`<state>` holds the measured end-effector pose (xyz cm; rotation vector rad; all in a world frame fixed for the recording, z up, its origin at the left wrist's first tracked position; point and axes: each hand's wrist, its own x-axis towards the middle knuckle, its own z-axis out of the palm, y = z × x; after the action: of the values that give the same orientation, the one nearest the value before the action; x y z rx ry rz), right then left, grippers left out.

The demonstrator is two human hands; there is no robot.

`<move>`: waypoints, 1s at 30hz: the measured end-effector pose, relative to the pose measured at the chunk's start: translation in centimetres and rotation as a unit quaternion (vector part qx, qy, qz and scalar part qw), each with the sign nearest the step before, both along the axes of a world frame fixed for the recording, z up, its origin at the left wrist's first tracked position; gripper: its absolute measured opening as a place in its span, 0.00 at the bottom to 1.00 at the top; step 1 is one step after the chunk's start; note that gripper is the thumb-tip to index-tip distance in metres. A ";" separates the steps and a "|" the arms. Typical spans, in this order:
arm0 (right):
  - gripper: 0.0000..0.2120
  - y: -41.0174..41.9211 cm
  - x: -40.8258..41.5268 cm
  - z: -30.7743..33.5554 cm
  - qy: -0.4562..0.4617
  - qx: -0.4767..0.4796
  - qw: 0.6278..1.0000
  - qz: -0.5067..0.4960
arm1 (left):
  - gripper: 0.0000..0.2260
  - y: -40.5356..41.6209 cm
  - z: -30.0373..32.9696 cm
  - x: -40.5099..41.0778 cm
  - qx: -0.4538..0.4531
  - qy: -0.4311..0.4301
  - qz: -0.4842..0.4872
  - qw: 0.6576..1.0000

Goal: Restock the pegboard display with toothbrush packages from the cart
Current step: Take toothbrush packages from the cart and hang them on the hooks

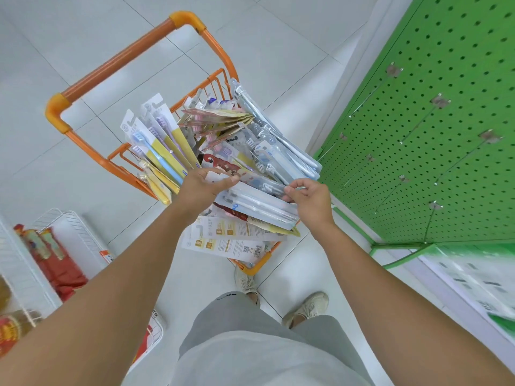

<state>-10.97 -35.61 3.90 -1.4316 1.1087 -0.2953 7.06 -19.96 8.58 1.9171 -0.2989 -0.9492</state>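
Above the orange wire cart, the left hand grips one end of a clear blue-white toothbrush package; the right hand pinches its other end. Six bare metal hooks jut from the green pegboard beside the cart.

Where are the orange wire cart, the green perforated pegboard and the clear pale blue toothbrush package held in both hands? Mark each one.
orange wire cart [117, 64], head view, on its long handle bar.
green perforated pegboard [446, 135], head view, on bare panel between hooks.
clear pale blue toothbrush package [259, 201], head view, on its middle, between the hands.
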 end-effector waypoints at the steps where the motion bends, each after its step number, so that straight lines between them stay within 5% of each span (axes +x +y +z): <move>1: 0.03 -0.1 -0.2 1.0 -0.021 -0.006 1.000 -0.002 | 0.10 0.1 0.2 0.1 -0.004 -0.001 0.007 1.000; 10: 0.03 0.4 2.6 4.8 -0.069 0.079 0.994 -0.007 | 0.16 0.9 3.7 5.4 -0.017 -0.092 0.044 0.995; 18: 0.05 0.3 4.0 5.5 -0.058 0.090 0.994 -0.014 | 0.09 1.8 5.1 7.2 -0.046 -0.024 0.083 0.995; 26: 0.03 -1.8 2.9 9.0 -0.108 0.156 0.981 -0.041 | 0.06 2.6 10.1 9.6 -0.123 -0.050 0.109 0.985; 30: 0.03 -4.2 1.2 13.0 -0.150 0.120 0.979 -0.072 | 0.02 0.8 12.5 9.0 -0.164 -0.038 0.034 0.985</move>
<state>-9.77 -39.82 16.92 -1.0562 0.9645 -0.4490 16.07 -19.14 21.10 1.6507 -0.4060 -0.7334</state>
